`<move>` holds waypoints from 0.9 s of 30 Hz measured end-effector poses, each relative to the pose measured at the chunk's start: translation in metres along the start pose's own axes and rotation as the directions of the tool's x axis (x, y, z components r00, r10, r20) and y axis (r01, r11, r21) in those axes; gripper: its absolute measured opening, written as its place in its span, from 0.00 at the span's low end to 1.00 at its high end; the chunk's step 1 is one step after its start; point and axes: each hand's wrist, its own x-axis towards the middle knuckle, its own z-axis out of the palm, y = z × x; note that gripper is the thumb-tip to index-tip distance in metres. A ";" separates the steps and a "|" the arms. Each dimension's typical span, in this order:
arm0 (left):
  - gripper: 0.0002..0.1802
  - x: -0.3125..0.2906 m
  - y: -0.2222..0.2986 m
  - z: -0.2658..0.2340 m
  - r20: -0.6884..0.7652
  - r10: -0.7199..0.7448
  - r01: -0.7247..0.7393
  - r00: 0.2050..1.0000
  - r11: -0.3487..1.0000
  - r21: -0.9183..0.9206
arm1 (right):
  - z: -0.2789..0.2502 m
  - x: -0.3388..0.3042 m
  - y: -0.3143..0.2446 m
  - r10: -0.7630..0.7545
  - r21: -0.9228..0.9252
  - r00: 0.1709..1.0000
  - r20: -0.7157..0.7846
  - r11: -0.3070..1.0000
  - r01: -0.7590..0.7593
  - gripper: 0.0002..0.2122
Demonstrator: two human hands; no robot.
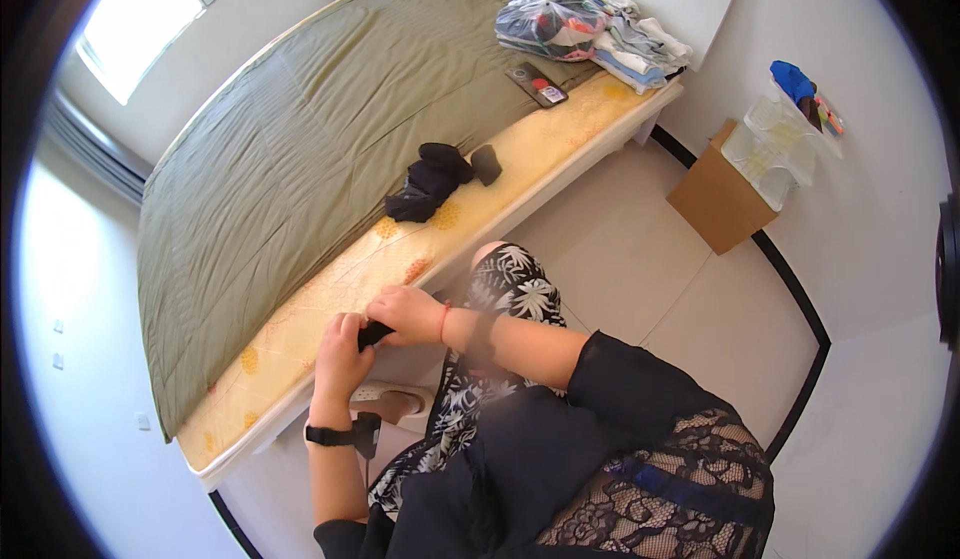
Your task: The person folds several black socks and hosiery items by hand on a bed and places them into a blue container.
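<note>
Close together over the near edge of the bed, both my hands are closed on a small piece of black cloth (373, 335). My left hand (342, 359) grips its lower left side, and my right hand (408, 315) pinches it from the upper right. Most of the cloth is hidden by my fingers, so its exact kind does not show. Farther along the mattress (335, 271) lies a loose heap of black cloth pieces (432, 181). Beside the heap is a small, flat, dark folded piece (486, 165).
An olive-green quilt (300, 109) covers the bed's far side. A dark phone-like object (537, 86), a clear bag of clothes (548, 27) and a folded clothes stack (642, 51) lie toward its far right end. On the floor stands a cardboard box (715, 199) with clear plastic containers (768, 154).
</note>
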 end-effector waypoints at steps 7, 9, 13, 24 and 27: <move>0.17 0.012 0.031 0.008 0.022 -0.028 0.029 0.999 0.998 -0.050 | -0.038 -0.029 -0.005 0.094 0.116 0.991 -0.094 0.990 -0.083 0.11; 0.16 0.017 0.032 0.005 0.012 -0.019 0.019 1.000 1.000 0.004 | -0.044 -0.023 -0.006 0.099 0.138 0.978 -0.183 0.988 -0.074 0.10; 0.17 0.030 0.024 0.001 -0.009 -0.002 0.003 1.000 0.997 0.075 | -0.034 -0.011 0.022 0.091 0.153 0.990 -0.103 0.985 -0.075 0.11; 0.22 0.081 -0.072 0.034 -0.134 -0.204 0.146 0.970 0.924 -0.352 | -0.014 0.049 0.073 0.246 0.484 0.969 0.013 0.847 -0.222 0.14; 0.23 0.106 -0.106 0.049 -0.041 -0.225 0.175 0.973 0.846 -0.503 | -0.001 0.061 0.103 0.400 0.658 0.907 0.133 0.648 -0.383 0.14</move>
